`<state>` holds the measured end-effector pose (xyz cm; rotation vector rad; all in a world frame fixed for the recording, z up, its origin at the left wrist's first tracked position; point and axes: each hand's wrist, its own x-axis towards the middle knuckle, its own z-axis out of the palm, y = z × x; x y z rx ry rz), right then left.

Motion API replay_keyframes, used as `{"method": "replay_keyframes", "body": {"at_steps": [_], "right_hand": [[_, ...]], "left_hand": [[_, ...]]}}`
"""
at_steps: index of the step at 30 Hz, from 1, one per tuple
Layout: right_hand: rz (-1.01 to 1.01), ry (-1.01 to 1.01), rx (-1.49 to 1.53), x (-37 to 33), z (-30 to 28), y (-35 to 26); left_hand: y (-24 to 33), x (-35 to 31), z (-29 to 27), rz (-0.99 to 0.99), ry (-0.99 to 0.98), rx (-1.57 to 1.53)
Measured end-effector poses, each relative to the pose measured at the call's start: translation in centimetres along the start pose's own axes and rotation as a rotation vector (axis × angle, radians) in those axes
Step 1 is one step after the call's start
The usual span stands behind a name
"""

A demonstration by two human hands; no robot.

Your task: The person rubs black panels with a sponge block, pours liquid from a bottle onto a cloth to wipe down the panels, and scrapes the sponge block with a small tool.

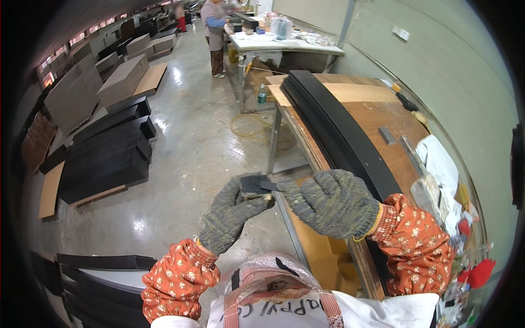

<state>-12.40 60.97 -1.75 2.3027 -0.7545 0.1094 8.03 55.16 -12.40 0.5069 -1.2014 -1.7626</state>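
My left hand (229, 213), in a grey knitted glove, is closed around a small dark block (253, 183) with a black top, held up above the floor beside the workbench. My right hand (340, 203), gloved alike, pinches a small flat dark blade-like piece (268, 186). Its tip lies on or just over the block; the exact kind of either piece cannot be made out. Under and beyond my right hand, long black boards (342, 123) lie stacked along the edge of the wooden workbench (358, 94).
A small grey block (387, 135) and white cloth (437, 158) lie on the bench near the wall. Black panels (106, 164) and grey board stacks (123, 82) stand on the floor at left. Ahead, a person (215, 35) stands by a cluttered white-topped table (284, 42). A yellow hose (246, 133) curls on the floor.
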Motion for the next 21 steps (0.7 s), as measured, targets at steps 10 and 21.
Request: {"method": "replay_keyframes", "body": {"at_steps": [10,21], "right_hand": [[-0.204,0.132,-0.097,5.9,16.8,9.4],[0.449,-0.199,0.664,13.7,29.4,18.7]], "left_hand": [[-4.9,12.7,-10.4,0.054,0.156,-0.23],[-3.2,29.6,-20.3,-0.025,0.135,0.027]]}}
